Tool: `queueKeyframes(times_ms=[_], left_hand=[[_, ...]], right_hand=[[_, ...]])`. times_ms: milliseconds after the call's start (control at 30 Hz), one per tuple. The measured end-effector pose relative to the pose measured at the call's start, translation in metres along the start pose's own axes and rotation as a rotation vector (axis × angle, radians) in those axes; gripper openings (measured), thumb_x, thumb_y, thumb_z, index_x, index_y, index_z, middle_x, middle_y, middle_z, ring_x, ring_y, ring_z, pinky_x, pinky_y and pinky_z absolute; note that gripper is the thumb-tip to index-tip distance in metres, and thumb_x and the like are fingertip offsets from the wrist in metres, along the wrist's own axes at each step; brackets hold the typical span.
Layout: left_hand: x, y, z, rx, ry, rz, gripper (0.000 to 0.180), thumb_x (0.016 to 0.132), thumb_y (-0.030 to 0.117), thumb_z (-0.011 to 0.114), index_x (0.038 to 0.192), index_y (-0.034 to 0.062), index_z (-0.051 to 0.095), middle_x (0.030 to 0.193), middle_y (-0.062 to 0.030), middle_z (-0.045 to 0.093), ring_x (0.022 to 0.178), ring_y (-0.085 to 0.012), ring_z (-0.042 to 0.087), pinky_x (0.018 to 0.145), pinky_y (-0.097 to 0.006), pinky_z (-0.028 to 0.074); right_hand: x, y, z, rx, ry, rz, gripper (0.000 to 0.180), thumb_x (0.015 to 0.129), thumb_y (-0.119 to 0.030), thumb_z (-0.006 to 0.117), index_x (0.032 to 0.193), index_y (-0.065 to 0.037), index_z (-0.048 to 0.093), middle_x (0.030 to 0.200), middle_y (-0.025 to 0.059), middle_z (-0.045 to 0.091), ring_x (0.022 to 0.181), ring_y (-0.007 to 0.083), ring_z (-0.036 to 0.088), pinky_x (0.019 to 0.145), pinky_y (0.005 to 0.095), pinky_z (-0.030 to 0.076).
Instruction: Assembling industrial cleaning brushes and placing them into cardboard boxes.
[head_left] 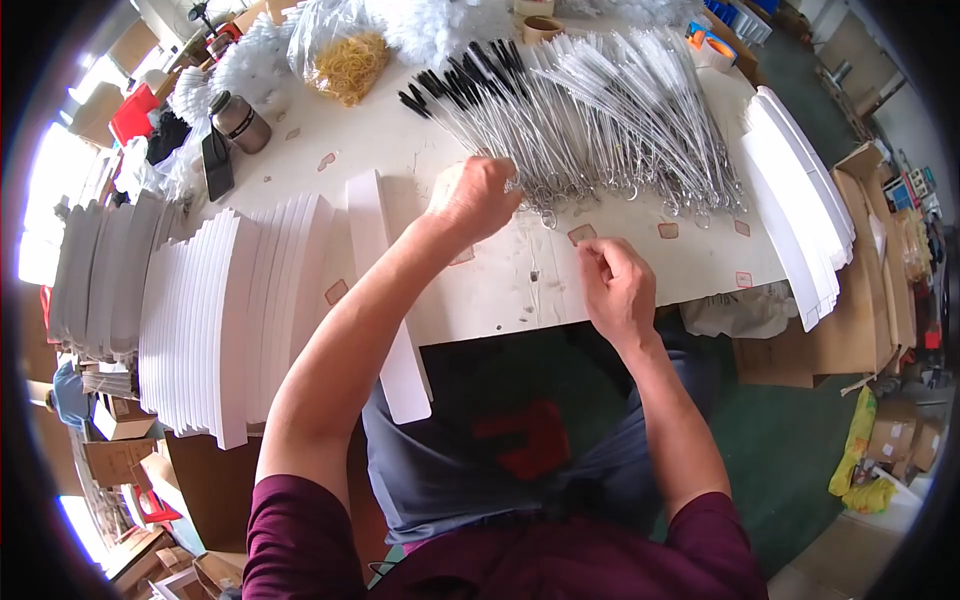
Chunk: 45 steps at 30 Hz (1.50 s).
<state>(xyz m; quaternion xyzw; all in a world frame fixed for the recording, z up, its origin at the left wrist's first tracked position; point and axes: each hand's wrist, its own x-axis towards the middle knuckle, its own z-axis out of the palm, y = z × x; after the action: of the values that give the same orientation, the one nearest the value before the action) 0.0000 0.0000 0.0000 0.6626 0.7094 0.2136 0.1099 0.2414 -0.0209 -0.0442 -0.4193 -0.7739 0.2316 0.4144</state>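
My left hand is curled closed at the looped wire ends of the black-bristled straw brushes, its fingertips on a wire loop. How many brushes it grips is hidden by the fingers. Beside that pile, white-bristled straw brushes lie fanned out, loops toward me. Close to the table's front edge, my right hand is held with thumb and fingers pinched together; anything between them is too small to make out. A long white flat carton lies partly under my left forearm and juts over the table edge.
Stacks of long white cartons stand on the left, and more white cartons lie at the right edge. Farther back are a metal bottle, a black phone, a bag of yellow rubber bands and a tape roll.
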Motion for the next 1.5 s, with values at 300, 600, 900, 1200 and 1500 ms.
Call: queueKeyframes(times_ms=[300, 600, 900, 1200, 1500], left_hand=[[0.010, -0.018, -0.002, 0.085, -0.002, 0.119, 0.019, 0.086, 0.023, 0.066, 0.094, 0.0085, 0.076, 0.090, -0.0171, 0.074, 0.085, -0.0358, 0.072, 0.079, -0.045, 0.058], [0.014, 0.009, -0.049, -0.251, 0.291, 0.095, 0.013, 0.087, 0.010, 0.068, 0.090, -0.0025, 0.071, 0.085, -0.0099, 0.074, 0.079, -0.0150, 0.073, 0.071, -0.031, 0.058], [0.009, 0.004, -0.074, -0.734, 0.307, 0.076, 0.015, 0.096, 0.007, 0.061, 0.098, -0.0082, 0.063, 0.119, -0.0229, 0.069, 0.096, -0.0222, 0.073, 0.075, -0.035, 0.064], [-0.071, 0.021, -0.119, -0.964, 0.423, 0.134, 0.013, 0.101, 0.007, 0.052, 0.093, -0.0028, 0.056, 0.123, -0.0262, 0.067, 0.109, -0.0290, 0.069, 0.092, -0.043, 0.059], [-0.152, 0.057, -0.084, -0.797, 0.315, 0.368, 0.005, 0.099, 0.001, 0.050, 0.095, -0.0027, 0.049, 0.129, -0.0317, 0.062, 0.115, -0.0304, 0.065, 0.097, -0.044, 0.055]], right_hand=[[0.003, 0.002, 0.008, 0.017, 0.042, -0.086, 0.002, 0.091, -0.003, 0.070, 0.091, -0.001, 0.070, 0.081, 0.0096, 0.069, 0.067, 0.0243, 0.066, 0.062, 0.0351, 0.052], [0.052, -0.025, 0.008, -0.178, -0.040, -0.413, 0.026, 0.091, -0.011, 0.069, 0.113, 0.003, 0.070, 0.121, 0.0175, 0.068, 0.117, 0.0338, 0.061, 0.101, 0.0455, 0.049], [0.105, 0.013, 0.088, -0.429, -0.325, -0.476, 0.051, 0.098, -0.017, 0.052, 0.145, 0.003, 0.053, 0.151, 0.0147, 0.053, 0.145, 0.0306, 0.041, 0.125, 0.0428, 0.027], [0.106, 0.015, 0.092, -0.380, -0.220, -0.509, 0.042, 0.099, -0.019, 0.055, 0.133, 0.004, 0.062, 0.142, 0.0172, 0.060, 0.141, 0.0318, 0.046, 0.122, 0.0429, 0.032], [0.046, -0.082, 0.038, 1.449, -0.627, 0.531, 0.086, 0.110, -0.060, 0.018, 0.146, 0.013, 0.044, 0.122, 0.0245, 0.069, 0.119, 0.0327, 0.065, 0.108, 0.0442, 0.047]])
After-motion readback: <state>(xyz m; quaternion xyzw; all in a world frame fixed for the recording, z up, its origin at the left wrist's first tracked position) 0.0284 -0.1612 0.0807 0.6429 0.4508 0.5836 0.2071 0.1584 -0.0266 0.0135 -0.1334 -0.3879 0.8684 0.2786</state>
